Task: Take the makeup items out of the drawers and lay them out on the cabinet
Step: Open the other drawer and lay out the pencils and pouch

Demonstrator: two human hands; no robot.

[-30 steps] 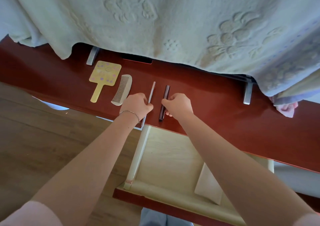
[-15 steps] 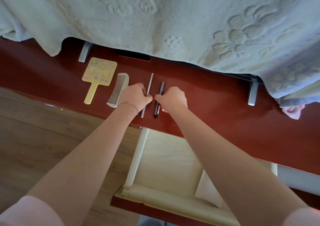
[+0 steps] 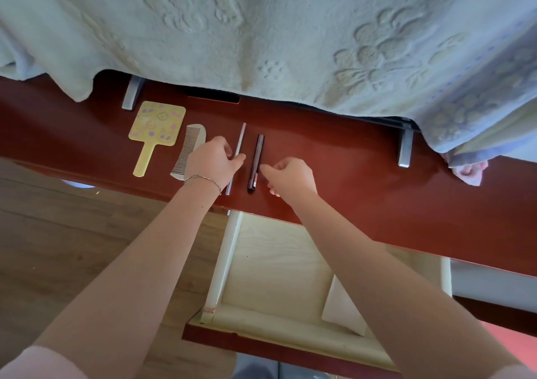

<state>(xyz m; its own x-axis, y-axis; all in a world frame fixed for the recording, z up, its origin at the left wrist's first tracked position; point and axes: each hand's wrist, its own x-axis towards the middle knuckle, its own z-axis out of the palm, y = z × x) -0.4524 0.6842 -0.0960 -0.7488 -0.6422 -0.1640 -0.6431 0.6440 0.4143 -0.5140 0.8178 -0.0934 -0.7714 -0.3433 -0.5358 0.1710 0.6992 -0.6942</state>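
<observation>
1. Left hand (image 3: pixel 213 160) curled, pinching the silver stick (image 3: pixel 240 143) on the cabinet (image 3: pixel 363 181).
2. Right hand (image 3: pixel 292 176) loosely curled beside the dark pen (image 3: pixel 255 163); contact unclear.
3. Comb (image 3: pixel 189 152) partly hidden behind left hand.

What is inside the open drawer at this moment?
The open drawer shows a bare pale wood floor and one white flat item by its right side. The right forearm crosses over it, and the cabinet top covers its back part, so anything there is unseen.

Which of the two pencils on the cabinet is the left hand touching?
The thin silver pencil, under the left hand; the dark brown pencil lies free beside it.
</observation>
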